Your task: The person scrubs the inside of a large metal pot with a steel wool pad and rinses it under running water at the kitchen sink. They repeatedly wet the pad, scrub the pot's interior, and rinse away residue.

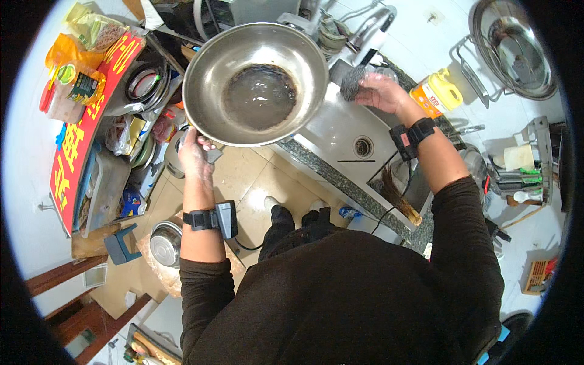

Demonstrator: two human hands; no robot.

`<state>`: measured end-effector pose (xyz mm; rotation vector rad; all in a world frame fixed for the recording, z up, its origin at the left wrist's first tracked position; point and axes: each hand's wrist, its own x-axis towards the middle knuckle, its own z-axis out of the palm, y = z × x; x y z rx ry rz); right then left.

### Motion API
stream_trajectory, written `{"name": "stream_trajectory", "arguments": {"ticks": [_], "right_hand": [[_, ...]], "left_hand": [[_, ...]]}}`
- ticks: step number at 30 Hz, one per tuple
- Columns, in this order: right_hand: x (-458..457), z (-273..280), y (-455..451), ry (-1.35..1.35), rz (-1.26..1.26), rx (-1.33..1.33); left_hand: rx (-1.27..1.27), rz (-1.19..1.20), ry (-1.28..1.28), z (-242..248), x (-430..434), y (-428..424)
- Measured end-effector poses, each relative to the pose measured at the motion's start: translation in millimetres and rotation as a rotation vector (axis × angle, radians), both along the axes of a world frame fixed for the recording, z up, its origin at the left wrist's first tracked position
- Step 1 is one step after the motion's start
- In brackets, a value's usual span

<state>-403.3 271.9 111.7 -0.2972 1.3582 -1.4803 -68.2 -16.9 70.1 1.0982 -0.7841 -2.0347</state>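
A stainless steel wok (260,96) is held up in front of me, tilted so that its inside shows. Its bottom has a dark scorched patch with some liquid in it. My left hand (197,154) grips the wok at its near left edge, and the fingers are partly hidden beneath. To the right of the wok and apart from it, my right hand (383,92) holds a grey steel wool scrubber (352,84) above the sink (335,130). The sink's round drain (363,146) lies below that hand.
A faucet (365,27) rises behind the sink. On the right stand a yellow plastic jug (438,93) and a leaning metal lid (520,54). A straw brush (399,196) lies near the counter edge. Crowded shelves (102,123) flank the left; a steel pot (165,245) sits low.
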Motion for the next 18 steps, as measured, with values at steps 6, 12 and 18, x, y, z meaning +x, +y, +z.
{"name": "stream_trajectory", "arguments": {"ticks": [6,12,18], "right_hand": [[-25,-57,24,0.352,0.006,0.479],[-34,-67,-28,1.39,0.233,0.346],[-15,-35,-134,0.893,-0.103,0.092]], "left_hand": [[-0.052,-0.045,-0.025,6,2,2],[-0.071,-0.015,-0.049,3,2,-1],[-0.076,-0.013,-0.018,0,1,0]]}}
